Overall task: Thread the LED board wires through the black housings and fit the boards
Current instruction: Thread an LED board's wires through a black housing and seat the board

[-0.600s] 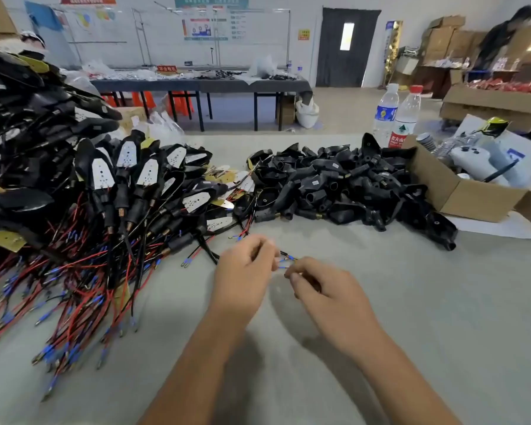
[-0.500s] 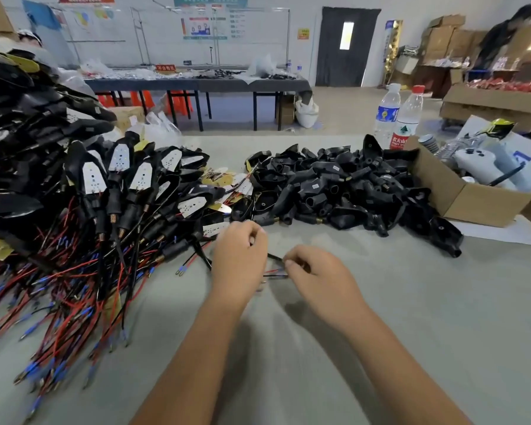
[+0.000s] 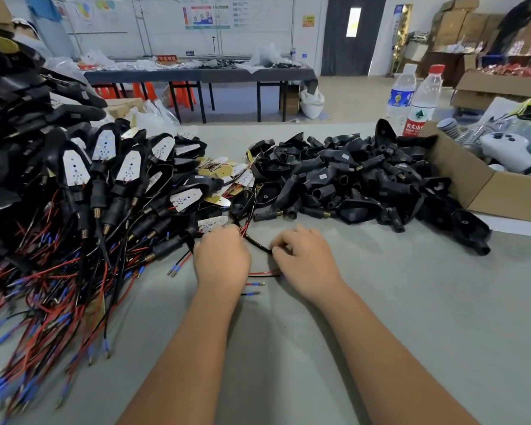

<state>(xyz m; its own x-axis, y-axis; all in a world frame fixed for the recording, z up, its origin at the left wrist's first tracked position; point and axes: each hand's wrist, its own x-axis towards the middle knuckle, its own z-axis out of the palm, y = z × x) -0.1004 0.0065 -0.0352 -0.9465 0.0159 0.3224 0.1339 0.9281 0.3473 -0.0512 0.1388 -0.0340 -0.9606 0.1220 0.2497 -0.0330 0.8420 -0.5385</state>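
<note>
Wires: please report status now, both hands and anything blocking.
Left hand and right hand both pinch the wires. Not threaded yet. Empty housings just beyond, nothing blocking.

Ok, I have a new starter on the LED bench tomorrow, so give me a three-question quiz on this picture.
1. True or false: the pile of empty black housings lies to the person's left.
2. Which hand pinches the black wire at its near end? A) left hand B) right hand
3. Fill in: the loose wire ends lying between the wrists carry ___ coloured sleeves.

Key
1. False. It lies to the right, by the cardboard box; the finished units with boards fitted are heaped on the left.
2. B.
3. Blue.
</note>
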